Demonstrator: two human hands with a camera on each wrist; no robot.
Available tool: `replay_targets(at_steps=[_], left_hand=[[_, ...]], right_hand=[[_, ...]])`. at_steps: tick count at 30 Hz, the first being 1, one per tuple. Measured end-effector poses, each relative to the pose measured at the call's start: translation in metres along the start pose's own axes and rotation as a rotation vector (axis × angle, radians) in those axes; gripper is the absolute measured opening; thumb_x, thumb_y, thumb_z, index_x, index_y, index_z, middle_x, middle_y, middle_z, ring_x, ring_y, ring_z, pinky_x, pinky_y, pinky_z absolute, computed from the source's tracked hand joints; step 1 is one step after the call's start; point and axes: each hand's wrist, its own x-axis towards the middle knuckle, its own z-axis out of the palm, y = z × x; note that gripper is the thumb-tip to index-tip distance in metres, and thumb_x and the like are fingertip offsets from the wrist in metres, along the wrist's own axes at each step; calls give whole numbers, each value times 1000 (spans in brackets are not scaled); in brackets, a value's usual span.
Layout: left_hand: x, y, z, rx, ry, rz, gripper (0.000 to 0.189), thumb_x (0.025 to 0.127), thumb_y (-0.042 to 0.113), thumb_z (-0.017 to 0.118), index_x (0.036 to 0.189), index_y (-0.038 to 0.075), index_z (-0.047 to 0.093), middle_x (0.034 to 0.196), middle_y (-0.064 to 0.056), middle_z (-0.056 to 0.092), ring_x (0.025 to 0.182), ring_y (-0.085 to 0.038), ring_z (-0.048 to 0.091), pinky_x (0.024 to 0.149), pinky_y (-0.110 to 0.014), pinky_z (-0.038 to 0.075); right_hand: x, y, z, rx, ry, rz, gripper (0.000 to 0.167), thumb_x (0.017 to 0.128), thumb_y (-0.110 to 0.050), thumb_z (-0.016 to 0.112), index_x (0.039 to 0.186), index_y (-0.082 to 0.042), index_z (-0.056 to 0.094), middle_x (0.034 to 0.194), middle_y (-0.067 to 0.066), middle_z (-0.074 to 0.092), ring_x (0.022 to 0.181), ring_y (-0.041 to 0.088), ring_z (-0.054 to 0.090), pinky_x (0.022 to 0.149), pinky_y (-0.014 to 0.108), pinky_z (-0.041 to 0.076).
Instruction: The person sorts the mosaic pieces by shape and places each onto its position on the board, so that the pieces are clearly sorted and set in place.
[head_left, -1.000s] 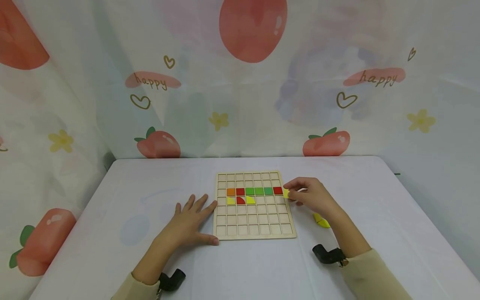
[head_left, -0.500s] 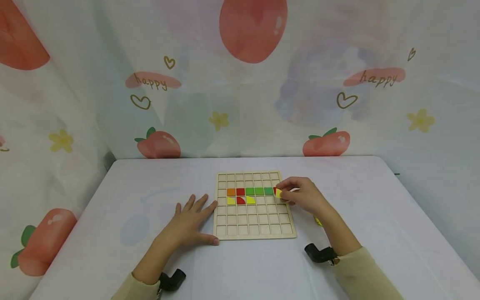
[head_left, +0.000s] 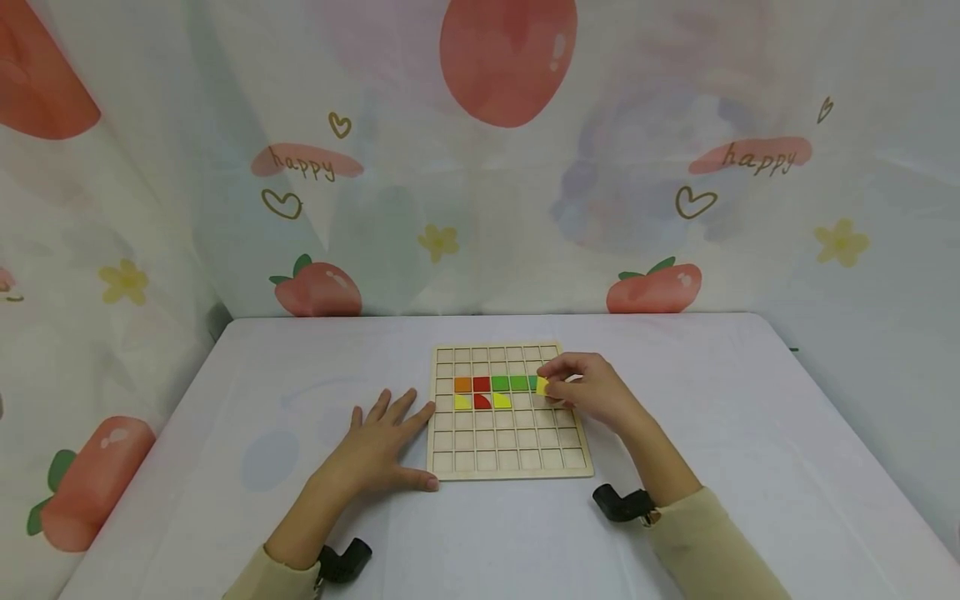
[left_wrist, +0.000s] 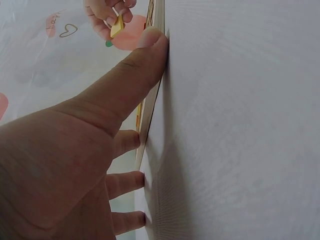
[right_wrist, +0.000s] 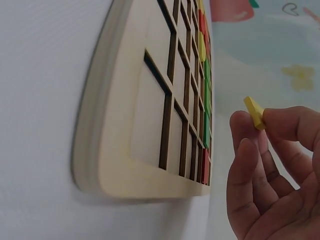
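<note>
A wooden grid board (head_left: 504, 461) lies on the table, partly filled with coloured tiles. Between thumb and fingers, my right hand (head_left: 590, 388) pinches a small yellow tile (head_left: 542, 386) above the board's right half. In the right wrist view that yellow tile (right_wrist: 255, 113) stands apart from the board's face. My left hand (head_left: 381, 446) is spread, its thumb and a finger touching the board's left edge. One row holds an orange tile (head_left: 462, 384), a red tile (head_left: 481, 384) and green tiles (head_left: 509, 383). Below sit yellow (head_left: 501, 401) and red pieces (head_left: 482, 402).
A white cloth (head_left: 315, 350) covers the table. Behind it hangs a printed curtain (head_left: 480, 192). Each wrist bears a black camera, the left camera (head_left: 345, 561) and the right camera (head_left: 622, 504).
My right hand has moved left from the board's right edge over the grid, carrying the yellow tile. Its forearm now hides the loose yellow pieces on the table. My left hand has stayed put.
</note>
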Motion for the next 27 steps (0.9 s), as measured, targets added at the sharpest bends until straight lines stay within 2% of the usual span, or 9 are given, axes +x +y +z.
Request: replay_targets(at_steps=[12, 18, 27], left_hand=[[0, 0, 0, 4, -1, -4, 108, 65, 72, 78, 155, 28, 38, 164, -8, 27, 151, -44, 14, 111, -76, 14], [1, -1, 1, 5, 2, -3, 108, 65, 73, 78, 155, 29, 39, 164, -8, 27, 151, -44, 14, 110, -76, 14], [1, -2, 1, 8, 8, 4, 108, 65, 73, 77, 155, 29, 38, 164, -8, 26, 151, -44, 14, 110, -75, 15]], right_hand=[[6, -6, 12, -1, -7, 41, 23, 89, -9, 68, 111, -7, 71, 93, 8, 67, 78, 25, 66, 69, 34, 55], [7, -7, 17, -42, -12, 0, 22, 86, -6, 69, 107, -6, 72, 92, 7, 68, 78, 21, 64, 65, 30, 51], [11, -8, 26, -115, 8, -9, 17, 86, -8, 70, 103, -11, 74, 91, 4, 66, 87, 20, 58, 72, 30, 49]])
